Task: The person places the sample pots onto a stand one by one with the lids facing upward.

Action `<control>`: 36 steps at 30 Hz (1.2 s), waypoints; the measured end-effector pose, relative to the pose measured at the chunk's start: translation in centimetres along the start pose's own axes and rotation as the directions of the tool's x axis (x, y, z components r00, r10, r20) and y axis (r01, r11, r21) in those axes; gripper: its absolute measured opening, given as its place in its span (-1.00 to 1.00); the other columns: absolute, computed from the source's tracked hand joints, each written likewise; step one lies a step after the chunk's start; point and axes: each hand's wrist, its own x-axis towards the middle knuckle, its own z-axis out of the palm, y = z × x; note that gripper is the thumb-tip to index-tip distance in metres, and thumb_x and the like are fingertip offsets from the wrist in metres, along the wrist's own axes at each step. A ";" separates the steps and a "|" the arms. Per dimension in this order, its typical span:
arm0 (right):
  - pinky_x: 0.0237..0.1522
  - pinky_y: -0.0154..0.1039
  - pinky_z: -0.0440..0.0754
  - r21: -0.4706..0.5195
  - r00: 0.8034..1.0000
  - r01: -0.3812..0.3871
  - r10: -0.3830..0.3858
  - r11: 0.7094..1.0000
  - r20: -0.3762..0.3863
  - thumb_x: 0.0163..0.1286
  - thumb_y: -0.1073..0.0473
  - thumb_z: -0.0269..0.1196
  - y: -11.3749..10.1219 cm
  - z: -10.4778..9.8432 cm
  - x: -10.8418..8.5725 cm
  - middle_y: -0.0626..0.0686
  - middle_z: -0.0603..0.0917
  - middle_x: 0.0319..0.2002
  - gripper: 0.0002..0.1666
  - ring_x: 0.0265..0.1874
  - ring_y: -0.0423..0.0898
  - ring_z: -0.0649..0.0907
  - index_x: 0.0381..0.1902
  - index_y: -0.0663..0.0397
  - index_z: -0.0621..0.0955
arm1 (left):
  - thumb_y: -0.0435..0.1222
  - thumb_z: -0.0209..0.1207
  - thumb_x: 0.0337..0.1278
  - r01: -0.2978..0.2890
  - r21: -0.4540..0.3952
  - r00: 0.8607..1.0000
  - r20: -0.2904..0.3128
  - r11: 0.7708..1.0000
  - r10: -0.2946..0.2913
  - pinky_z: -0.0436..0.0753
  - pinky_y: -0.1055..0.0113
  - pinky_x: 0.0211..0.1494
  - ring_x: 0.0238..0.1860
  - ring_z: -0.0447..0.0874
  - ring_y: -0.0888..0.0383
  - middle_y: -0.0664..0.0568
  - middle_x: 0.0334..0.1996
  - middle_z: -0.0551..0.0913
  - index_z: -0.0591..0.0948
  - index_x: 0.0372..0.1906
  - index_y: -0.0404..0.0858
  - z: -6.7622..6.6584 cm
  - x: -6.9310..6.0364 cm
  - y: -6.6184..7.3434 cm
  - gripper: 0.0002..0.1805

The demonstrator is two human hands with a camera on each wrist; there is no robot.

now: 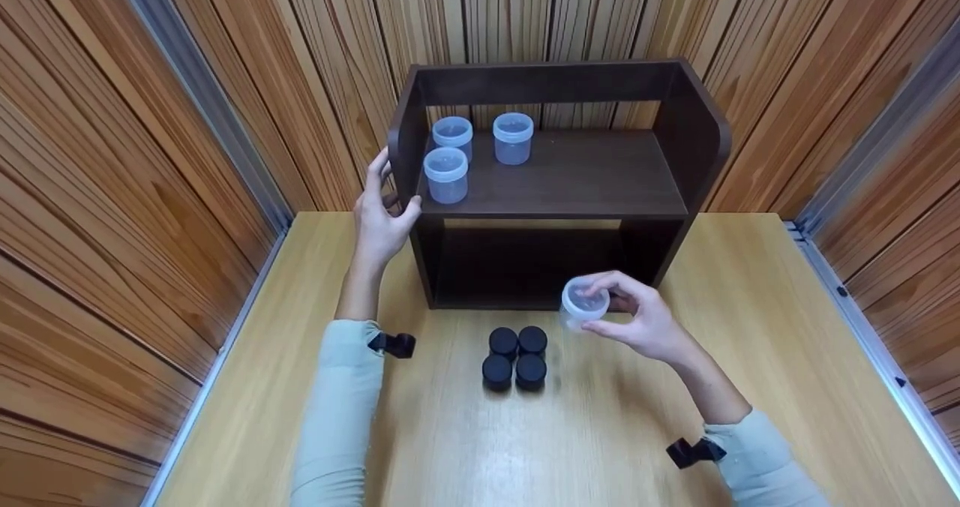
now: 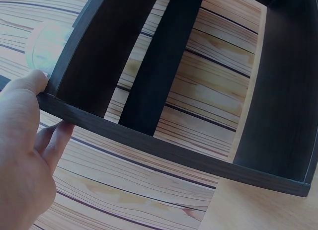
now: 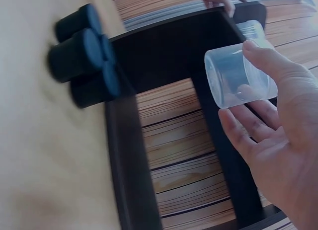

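My right hand (image 1: 637,316) holds a clear plastic jar (image 1: 579,308) between thumb and fingers, in front of the lower compartment of the dark brown shelf (image 1: 585,184). In the right wrist view the jar (image 3: 228,76) lies sideways across the picture, and the thumb and fingertips of the right hand (image 3: 278,115) are on it. At the shelf's left side panel (image 1: 405,136), my left hand (image 1: 384,218) grips the edge, thumb in front and fingers on the outer side. Three similar jars stand on the upper board: a front left jar (image 1: 448,184), a back left jar (image 1: 453,130) and another jar (image 1: 514,145) right of them.
Several small black cylindrical containers (image 1: 531,372) stand grouped on the light wood table (image 1: 450,447), in front of the shelf. Wood-patterned walls (image 1: 150,169) enclose the table behind and at both sides, with metal rails (image 1: 885,357) along the bottom.
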 end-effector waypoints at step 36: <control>0.17 -0.42 0.81 -0.006 0.992 0.005 -0.005 1.000 -0.129 0.21 0.65 0.52 -5.9 -0.3 8.5 -0.27 0.77 0.15 -0.49 0.16 -0.27 0.77 0.11 0.51 0.64 | -0.46 0.33 0.35 -0.004 -0.002 1.000 -0.003 1.000 0.004 0.78 -0.28 0.39 0.61 0.57 -0.35 -0.36 0.63 0.50 0.33 0.71 -0.20 -0.1 0.0 -0.1 -0.14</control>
